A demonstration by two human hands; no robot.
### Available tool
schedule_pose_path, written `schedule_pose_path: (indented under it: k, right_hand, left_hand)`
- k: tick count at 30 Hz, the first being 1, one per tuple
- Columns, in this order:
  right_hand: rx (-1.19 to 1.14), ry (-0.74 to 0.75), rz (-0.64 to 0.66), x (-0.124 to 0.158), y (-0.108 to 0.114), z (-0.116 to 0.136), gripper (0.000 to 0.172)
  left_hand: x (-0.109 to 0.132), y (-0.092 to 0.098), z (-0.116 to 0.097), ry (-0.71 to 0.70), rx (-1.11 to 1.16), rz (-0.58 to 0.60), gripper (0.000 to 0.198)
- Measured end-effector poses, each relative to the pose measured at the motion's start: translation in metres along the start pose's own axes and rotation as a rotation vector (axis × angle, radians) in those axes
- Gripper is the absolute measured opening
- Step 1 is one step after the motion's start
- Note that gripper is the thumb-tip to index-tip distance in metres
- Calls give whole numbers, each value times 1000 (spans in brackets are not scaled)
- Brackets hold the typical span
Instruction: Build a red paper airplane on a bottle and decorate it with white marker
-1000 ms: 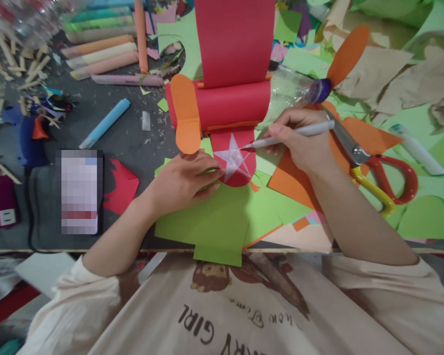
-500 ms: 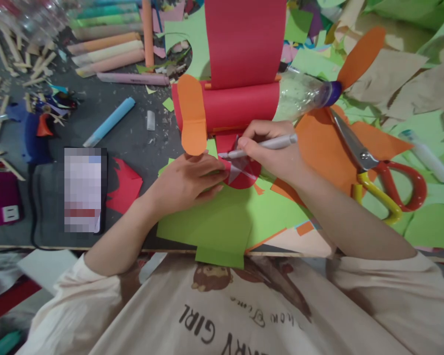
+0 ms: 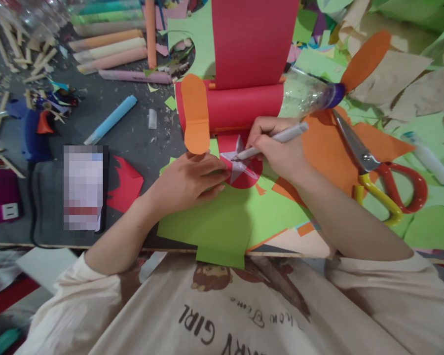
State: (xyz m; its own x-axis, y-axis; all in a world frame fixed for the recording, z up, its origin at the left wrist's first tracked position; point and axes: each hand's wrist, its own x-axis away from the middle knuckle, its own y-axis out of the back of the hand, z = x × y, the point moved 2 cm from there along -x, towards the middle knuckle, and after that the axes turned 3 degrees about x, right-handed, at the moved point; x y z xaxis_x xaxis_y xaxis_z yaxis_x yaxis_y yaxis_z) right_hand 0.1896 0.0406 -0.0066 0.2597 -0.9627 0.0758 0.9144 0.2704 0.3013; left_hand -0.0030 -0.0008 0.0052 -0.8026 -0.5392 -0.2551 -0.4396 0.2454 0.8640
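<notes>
A paper aeroplane built on a clear plastic bottle (image 3: 305,93) lies in front of me, wrapped in red paper (image 3: 244,106) with an orange tail fin (image 3: 195,114) and an orange propeller blade (image 3: 364,59). Its near red wing (image 3: 244,180) carries a silver star (image 3: 239,165). My left hand (image 3: 187,180) lies on the green paper (image 3: 210,222), fingers pressed on the wing's left edge. My right hand (image 3: 281,153) grips a silver marker pen (image 3: 272,140) whose tip touches the star.
Scissors (image 3: 377,170) with red and yellow handles lie on orange paper (image 3: 318,143) to the right. A phone (image 3: 83,187) and red scrap (image 3: 128,185) lie left of my hand. Rolled coloured papers (image 3: 107,49), a blue roll (image 3: 111,121), wooden sticks (image 3: 7,54) and a glue gun (image 3: 33,130) fill the far left.
My right hand and the pen moved left over the star, hiding most of it, then drew back slightly so the pen tip now rests near the star's middle. The left hand stayed.
</notes>
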Motion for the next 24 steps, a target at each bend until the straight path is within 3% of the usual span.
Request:
schedule_pose_path:
  k: [4,9,14,19,24]
  right_hand:
    - [-1,51,-15,0,-1,0,24]
    - [-41,-27,-4,-1,-1,1,33]
    - [8,20,-20,0,0,2,30]
    - [-33,-9,-11,1,2,-3,31]
    - [-119,36,-119,9,16,-2,23]
  left_hand:
    - [0,0,1,4,10,0,14]
    - [1,-1,1,-6,0,-10,15]
    - [1,-2,2,20,1,20,17]
    - [1,-1,1,-27,-34,-25,14]
    - [3,-3,3,-16,-50,4,16]
